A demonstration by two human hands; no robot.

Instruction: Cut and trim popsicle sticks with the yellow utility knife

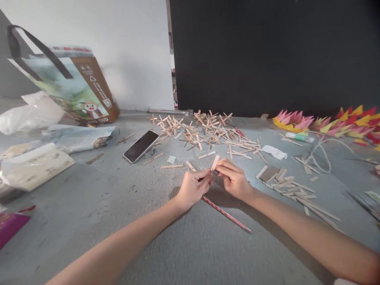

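Note:
My left hand [193,187] and my right hand [234,179] meet over the grey table [166,245], both with fingers pinched. Between them they hold small wooden craft sticks [215,162], one pointing up and away from the fingertips. A red pencil [227,215] lies on the table just below my hands, running toward the near right. A big heap of glued stick crosses [204,128] sits behind my hands. Loose flat sticks [289,188] lie to the right of my right hand.
A smartphone [141,146] lies face up to the left of the heap. A paper shopping bag [75,85] and plastic packets [32,164] fill the left side. Folded paper flowers [326,122], a glue tube [299,137] and a white cable [322,156] sit at the right.

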